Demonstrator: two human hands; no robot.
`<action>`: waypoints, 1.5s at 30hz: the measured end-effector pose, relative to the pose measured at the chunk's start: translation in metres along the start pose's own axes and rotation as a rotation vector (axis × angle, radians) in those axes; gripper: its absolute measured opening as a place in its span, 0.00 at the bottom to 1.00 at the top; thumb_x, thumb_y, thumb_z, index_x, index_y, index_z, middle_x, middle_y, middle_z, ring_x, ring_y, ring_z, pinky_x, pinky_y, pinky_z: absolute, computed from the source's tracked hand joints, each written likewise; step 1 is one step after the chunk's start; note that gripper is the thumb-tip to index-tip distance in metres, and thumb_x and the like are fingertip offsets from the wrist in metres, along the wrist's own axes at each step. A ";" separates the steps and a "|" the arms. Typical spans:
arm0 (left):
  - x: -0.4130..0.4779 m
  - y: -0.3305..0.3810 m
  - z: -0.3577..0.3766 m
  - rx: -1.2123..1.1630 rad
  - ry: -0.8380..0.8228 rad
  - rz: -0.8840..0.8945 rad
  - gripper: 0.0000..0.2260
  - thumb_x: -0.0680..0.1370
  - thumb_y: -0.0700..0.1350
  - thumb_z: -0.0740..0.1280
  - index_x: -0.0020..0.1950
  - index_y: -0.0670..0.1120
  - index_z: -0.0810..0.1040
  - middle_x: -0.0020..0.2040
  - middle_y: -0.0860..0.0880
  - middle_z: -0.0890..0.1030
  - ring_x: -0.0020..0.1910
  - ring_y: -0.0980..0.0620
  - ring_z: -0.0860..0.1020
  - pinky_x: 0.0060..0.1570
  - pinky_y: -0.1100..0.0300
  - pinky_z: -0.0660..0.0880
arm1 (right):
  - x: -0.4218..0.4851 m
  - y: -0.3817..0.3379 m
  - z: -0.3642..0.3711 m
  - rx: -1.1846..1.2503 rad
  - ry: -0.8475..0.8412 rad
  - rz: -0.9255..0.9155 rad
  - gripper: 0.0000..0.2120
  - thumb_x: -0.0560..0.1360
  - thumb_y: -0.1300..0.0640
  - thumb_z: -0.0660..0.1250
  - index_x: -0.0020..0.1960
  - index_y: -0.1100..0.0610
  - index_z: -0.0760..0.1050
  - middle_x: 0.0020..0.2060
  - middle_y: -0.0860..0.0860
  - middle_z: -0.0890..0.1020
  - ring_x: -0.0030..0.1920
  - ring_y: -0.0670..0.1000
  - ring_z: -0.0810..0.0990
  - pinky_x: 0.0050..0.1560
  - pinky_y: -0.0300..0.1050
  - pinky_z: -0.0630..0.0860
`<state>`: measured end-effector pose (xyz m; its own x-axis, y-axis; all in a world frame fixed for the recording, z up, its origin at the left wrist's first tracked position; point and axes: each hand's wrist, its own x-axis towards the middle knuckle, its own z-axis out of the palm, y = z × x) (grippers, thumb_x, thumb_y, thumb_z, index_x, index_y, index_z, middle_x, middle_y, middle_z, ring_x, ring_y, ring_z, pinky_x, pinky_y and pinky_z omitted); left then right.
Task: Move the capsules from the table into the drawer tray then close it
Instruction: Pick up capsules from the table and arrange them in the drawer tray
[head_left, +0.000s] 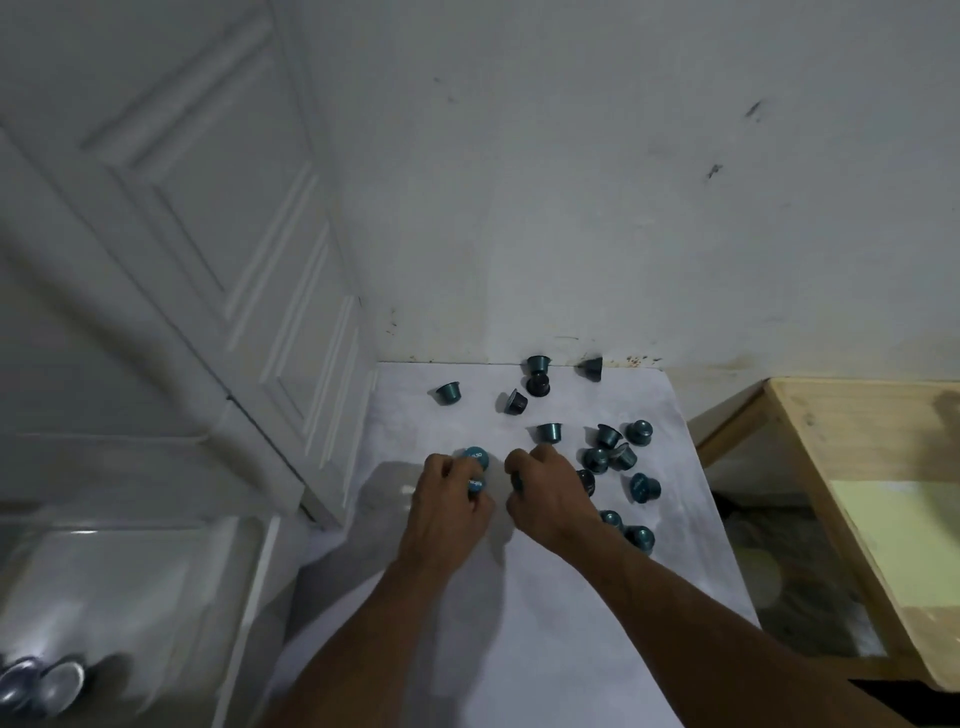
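1. Tabletop (524, 629): a white surface set in a corner, with a panelled door (218, 270) on the left and a scuffed wall (649, 208) behind.
2. Loose capsules (596, 460): I counted well over a dozen teal ones scattered on the tabletop. Most were clustered to the right of the hands, and a few lay back against the wall.
3. Left hand (451, 504): I saw its fingers curled round a teal capsule (476, 486). A second one (476, 459), label up, lay touching the fingertips.
4. Right hand (553, 499): it was just beside the left, knuckles up and fingers curled down onto the tabletop. A dark sliver showed under the thumb, and I could not tell whether the hand held anything.
5. Drawer tray (130, 577): it sat low on the left, pale and blurred. Two silvery-blue capsules (44, 686) lay in its near corner.
6. Wooden stand (852, 447): to the right, apart from the tabletop.
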<state>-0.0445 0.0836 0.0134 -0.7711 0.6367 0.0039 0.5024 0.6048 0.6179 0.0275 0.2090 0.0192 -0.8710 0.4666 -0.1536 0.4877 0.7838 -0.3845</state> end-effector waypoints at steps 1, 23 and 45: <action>-0.004 0.006 -0.003 -0.012 0.026 -0.010 0.17 0.74 0.43 0.69 0.62 0.46 0.73 0.58 0.46 0.71 0.54 0.51 0.75 0.52 0.66 0.73 | -0.003 0.001 -0.006 0.001 0.014 -0.028 0.14 0.70 0.62 0.63 0.56 0.59 0.74 0.48 0.59 0.75 0.49 0.61 0.74 0.42 0.44 0.68; -0.166 0.039 -0.176 0.140 0.542 -0.085 0.10 0.71 0.43 0.71 0.52 0.46 0.79 0.48 0.48 0.75 0.49 0.52 0.74 0.44 0.69 0.64 | -0.124 -0.125 -0.100 0.102 0.245 -0.647 0.16 0.74 0.53 0.68 0.57 0.62 0.75 0.50 0.57 0.77 0.50 0.55 0.76 0.50 0.46 0.72; -0.271 -0.148 -0.310 0.202 0.405 -0.038 0.19 0.73 0.50 0.72 0.61 0.45 0.78 0.56 0.45 0.78 0.54 0.50 0.75 0.58 0.60 0.70 | -0.188 -0.338 0.020 0.097 0.241 -0.561 0.13 0.75 0.50 0.68 0.51 0.59 0.76 0.47 0.56 0.77 0.43 0.49 0.70 0.44 0.40 0.64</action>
<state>-0.0310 -0.3272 0.1649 -0.8609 0.3984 0.3166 0.5065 0.7307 0.4578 0.0248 -0.1516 0.1600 -0.9499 0.0824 0.3015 -0.0582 0.9011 -0.4297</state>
